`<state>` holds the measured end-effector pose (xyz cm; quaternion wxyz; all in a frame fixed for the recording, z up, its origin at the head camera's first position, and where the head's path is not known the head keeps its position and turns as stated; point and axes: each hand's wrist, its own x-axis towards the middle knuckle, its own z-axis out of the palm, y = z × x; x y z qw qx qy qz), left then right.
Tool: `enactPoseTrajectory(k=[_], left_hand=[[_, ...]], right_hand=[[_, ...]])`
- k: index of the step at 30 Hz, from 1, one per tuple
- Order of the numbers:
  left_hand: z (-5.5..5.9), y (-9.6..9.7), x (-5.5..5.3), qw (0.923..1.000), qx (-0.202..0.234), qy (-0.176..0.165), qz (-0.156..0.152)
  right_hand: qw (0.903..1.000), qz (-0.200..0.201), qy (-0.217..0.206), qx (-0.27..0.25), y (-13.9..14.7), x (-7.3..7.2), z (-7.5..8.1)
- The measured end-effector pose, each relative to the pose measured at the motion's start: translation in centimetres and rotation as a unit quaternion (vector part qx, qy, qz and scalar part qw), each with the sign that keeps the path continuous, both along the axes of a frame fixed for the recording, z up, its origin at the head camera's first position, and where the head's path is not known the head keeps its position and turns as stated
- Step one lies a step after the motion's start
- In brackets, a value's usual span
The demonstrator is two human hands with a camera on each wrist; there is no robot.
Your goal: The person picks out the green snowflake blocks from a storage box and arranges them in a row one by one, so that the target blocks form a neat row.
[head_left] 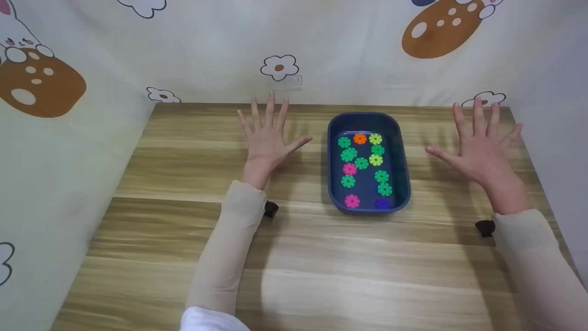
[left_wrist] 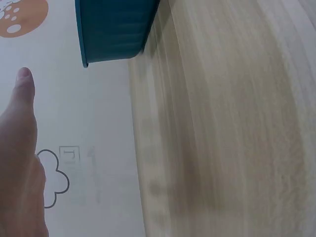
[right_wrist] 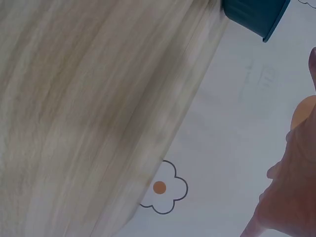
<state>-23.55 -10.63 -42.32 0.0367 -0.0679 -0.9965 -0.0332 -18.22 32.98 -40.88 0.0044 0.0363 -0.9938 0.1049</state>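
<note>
In the head view a dark blue rectangular bin [head_left: 368, 120] stands on the wooden table between the two hands. Several small notched plastic discs lie on its floor: green discs [head_left: 361, 163], pink discs [head_left: 352, 201], yellow-green discs [head_left: 375, 160], an orange disc [head_left: 360, 139] and a dark purple disc [head_left: 382, 203]. My left hand [head_left: 266, 142] is spread left of the bin, fingers straight, holding nothing. To the bin's right, my right hand [head_left: 481, 154] is likewise spread and holds nothing. Both wrist views show a corner of the bin, left [left_wrist: 113, 34] and right [right_wrist: 254, 15], apart from the hands.
The wooden table [head_left: 174, 230] meets a pale wall covering [head_left: 335, 55] printed with flowers and cartoon figures along its back edge. Another wall [head_left: 46, 170] borders the left side, and a plain one [head_left: 556, 115] the right. A small black device [head_left: 271, 209] sits at the left wrist.
</note>
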Motion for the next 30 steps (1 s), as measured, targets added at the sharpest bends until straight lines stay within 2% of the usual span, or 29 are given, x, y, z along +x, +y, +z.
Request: enactPoseTrajectory(k=[6,14,19,25,30], left_hand=[[0.8,0.8,0.3,0.9995,0.023,-0.006,-0.021],[1.6,2.3,1.3,0.9982,0.024,-0.007,-0.054],[1.7,3.2,1.9,0.9967,0.026,0.002,-0.077],[1.7,4.3,2.7,0.9939,0.033,0.013,-0.105],[1.6,5.5,3.2,0.9910,0.041,0.006,-0.127]], right_hand=[[0.9999,0.012,0.003,-0.008,-0.6,0.1,0.0],[0.9993,0.029,0.010,-0.023,-1.5,0.5,-0.2],[0.9983,0.038,0.010,-0.042,-2.2,0.8,-0.3],[0.9983,0.047,0.004,-0.035,-3.1,1.3,-0.6],[0.9975,0.060,0.001,-0.037,-3.9,1.9,-0.7]])
